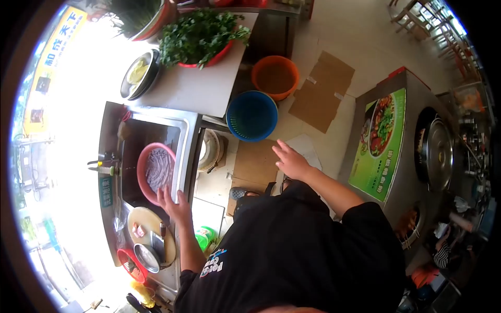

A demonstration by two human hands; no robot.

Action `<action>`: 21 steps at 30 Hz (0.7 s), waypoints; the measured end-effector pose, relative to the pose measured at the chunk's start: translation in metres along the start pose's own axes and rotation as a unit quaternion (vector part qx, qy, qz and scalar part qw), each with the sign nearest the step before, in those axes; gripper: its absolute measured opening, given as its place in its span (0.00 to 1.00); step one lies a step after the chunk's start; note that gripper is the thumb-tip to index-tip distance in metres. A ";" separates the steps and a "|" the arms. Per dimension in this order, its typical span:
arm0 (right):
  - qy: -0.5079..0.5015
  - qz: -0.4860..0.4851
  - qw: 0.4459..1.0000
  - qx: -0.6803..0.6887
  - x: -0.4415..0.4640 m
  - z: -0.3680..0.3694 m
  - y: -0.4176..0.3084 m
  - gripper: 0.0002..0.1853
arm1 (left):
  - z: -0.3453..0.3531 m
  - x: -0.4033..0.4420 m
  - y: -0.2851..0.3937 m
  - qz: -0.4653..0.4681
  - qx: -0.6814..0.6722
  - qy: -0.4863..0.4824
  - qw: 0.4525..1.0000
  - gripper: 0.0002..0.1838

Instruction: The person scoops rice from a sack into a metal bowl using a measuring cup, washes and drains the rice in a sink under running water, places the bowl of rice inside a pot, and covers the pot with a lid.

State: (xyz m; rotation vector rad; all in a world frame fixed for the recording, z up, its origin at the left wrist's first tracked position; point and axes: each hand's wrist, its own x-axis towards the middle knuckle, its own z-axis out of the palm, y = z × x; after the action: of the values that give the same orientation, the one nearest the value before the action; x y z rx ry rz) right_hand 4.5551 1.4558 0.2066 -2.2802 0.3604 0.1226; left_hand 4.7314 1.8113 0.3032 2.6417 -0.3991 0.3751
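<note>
My left hand [174, 206] is at the near rim of a pink basin [141, 166], its fingers apart and overlapping the edge. In the basin lies a greyish-purple cloth-like mass [159, 169]. The basin sits inside a metal sink [183, 136]. My right hand [292, 160] hangs in the air over the floor with its fingers spread and nothing in them, nearest to a blue basket [252, 116].
An orange bucket [275, 78] stands behind the basket. Leafy greens [198, 39] sit on the white counter [209, 94]. A round cutting board [142, 215] holds a cleaver and a metal bowl [147, 257]. Flattened cardboard [324, 91] covers floor near a steel cabinet with a green poster [365, 169].
</note>
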 end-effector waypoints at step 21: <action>0.162 0.319 0.929 0.093 -0.074 -0.198 0.295 0.21 | 0.339 0.152 0.391 0.213 -0.221 -0.332 0.892 0.18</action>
State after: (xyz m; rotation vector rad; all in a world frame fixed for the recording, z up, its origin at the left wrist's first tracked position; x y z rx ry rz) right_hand 4.3914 1.1382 0.1433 -1.9141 1.2299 0.0362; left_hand 4.8067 1.2855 0.2074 2.1373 -1.1388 -0.4739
